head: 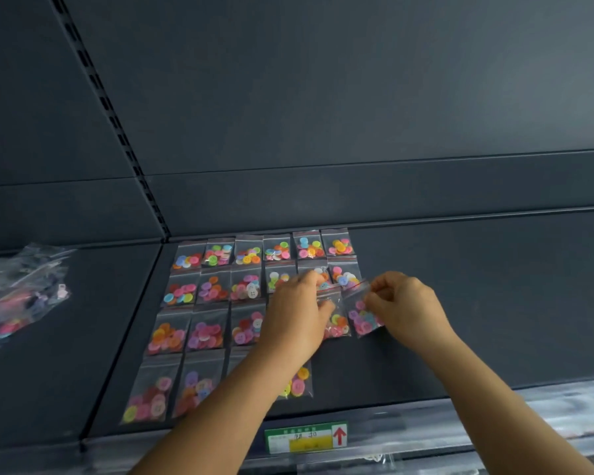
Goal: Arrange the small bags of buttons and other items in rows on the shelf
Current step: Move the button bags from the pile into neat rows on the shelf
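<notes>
Button bags [240, 289] are lying in rows on the dark shelf [477, 303] as the right hand [403, 305] is pinching one bag [362, 311] and the left hand [297, 311] is apparently gripping its neighbour [336, 320], which should be laid square, edges touching.

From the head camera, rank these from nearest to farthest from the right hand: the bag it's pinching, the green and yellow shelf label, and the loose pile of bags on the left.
Starting from the right hand:
1. Pinched bag, in its fingers at the grid's right edge.
2. Shelf label, below on the front rail.
3. Loose pile of bags, far left on the next shelf section.
</notes>
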`<state>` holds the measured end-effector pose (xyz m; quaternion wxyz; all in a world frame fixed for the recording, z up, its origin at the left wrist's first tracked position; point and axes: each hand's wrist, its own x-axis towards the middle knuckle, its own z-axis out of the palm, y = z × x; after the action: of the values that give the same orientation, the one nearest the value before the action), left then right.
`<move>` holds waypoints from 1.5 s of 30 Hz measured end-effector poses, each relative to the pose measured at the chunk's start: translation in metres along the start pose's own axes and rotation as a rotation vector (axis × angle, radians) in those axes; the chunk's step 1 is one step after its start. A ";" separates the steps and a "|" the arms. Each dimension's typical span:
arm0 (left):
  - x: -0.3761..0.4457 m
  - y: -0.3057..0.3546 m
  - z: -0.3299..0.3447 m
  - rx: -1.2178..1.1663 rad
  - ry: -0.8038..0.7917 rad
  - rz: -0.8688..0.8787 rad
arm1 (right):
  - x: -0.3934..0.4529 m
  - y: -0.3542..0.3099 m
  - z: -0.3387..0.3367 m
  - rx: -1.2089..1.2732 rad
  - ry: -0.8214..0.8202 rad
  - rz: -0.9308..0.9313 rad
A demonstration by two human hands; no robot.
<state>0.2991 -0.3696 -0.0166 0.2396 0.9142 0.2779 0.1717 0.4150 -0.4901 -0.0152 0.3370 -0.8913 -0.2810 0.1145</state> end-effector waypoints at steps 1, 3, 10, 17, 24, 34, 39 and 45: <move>-0.002 -0.001 0.000 0.060 0.016 0.018 | -0.001 0.001 0.001 -0.062 0.017 -0.031; -0.005 -0.003 -0.002 0.147 0.049 0.064 | -0.004 0.002 0.001 -0.137 0.052 -0.110; -0.021 -0.001 0.003 0.194 -0.142 0.204 | -0.015 0.004 -0.004 -0.220 -0.126 -0.345; -0.021 -0.005 -0.001 0.189 -0.165 0.223 | -0.018 0.000 0.001 -0.214 -0.115 -0.300; -0.021 -0.006 0.001 0.190 -0.179 0.228 | -0.017 -0.002 0.002 -0.274 -0.163 -0.329; -0.029 -0.018 -0.031 0.268 -0.047 0.172 | -0.014 -0.034 0.014 -0.337 -0.141 -0.432; -0.046 -0.056 -0.074 0.357 0.060 0.049 | -0.019 -0.088 0.039 -0.384 -0.155 -0.610; -0.072 -0.123 -0.133 0.421 0.132 -0.094 | -0.029 -0.163 0.092 -0.387 -0.234 -0.761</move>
<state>0.1306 -0.2769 0.0142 0.0324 0.9169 0.3650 0.1583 0.2859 -0.3575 0.0247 0.1480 -0.7519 -0.6418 0.0277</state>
